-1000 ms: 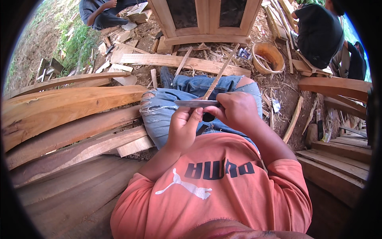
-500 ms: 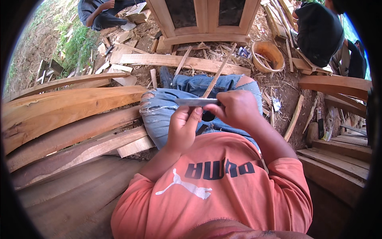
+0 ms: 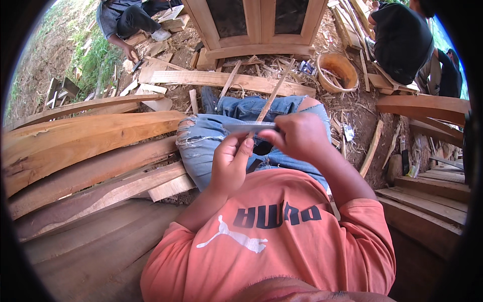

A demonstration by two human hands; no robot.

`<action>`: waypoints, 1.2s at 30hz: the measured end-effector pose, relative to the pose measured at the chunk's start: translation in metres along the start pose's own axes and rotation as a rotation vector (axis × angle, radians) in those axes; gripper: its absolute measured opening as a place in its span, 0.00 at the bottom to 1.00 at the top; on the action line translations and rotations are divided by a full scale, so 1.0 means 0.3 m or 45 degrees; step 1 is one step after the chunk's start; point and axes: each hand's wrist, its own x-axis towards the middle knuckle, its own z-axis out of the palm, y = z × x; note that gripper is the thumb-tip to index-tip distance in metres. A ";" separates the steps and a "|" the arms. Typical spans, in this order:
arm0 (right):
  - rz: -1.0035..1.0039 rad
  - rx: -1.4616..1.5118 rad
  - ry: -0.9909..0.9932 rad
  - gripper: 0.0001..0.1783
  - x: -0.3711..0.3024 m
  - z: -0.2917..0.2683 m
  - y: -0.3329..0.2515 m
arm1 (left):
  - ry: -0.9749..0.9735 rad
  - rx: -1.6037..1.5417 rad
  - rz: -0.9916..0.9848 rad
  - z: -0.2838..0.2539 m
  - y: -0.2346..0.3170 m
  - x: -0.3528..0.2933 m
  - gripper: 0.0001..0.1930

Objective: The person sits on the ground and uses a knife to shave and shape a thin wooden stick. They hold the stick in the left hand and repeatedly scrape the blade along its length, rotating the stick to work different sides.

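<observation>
Over my lap, my left hand [image 3: 232,158] pinches the near end of a thin wooden stick [image 3: 274,94] between thumb and fingers. The stick slants away from me, up and to the right. My right hand [image 3: 302,137] is closed round the handle of a knife, the handle hidden in the fist. Its flat grey blade [image 3: 244,128] points left and lies across the stick, just beyond my left fingertips. Under both hands are my torn blue jeans [image 3: 201,143].
Long curved boards [image 3: 90,138] lie to my left, and stacked planks [image 3: 427,201] to my right. Ahead stand a panelled wooden frame [image 3: 256,49] and an orange tub [image 3: 338,73] among shavings. One person [image 3: 128,22] sits far left; others [image 3: 402,43] sit far right.
The knife blade has tilted a little across the stick, while my hands stay almost in place. At far left, the other person's hand has gone down from the lap to a dark object near the ground.
</observation>
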 end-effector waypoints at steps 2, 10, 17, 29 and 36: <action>0.067 -0.075 0.096 0.33 0.030 -0.032 0.036 | 0.016 -0.005 0.028 0.006 0.003 0.005 0.18; 0.245 -0.019 0.151 0.30 0.033 -0.090 0.060 | -0.063 -0.144 -0.111 -0.015 0.017 0.024 0.19; 0.148 0.492 0.168 0.22 0.021 -0.097 0.106 | -0.064 -0.244 -0.104 -0.045 0.001 0.049 0.19; 0.452 1.183 0.126 0.13 0.052 -0.057 0.107 | -0.125 -0.216 -0.094 -0.055 0.016 0.032 0.20; 0.221 0.728 0.387 0.11 0.054 -0.002 0.115 | -0.101 -0.124 -0.082 -0.054 0.021 0.024 0.20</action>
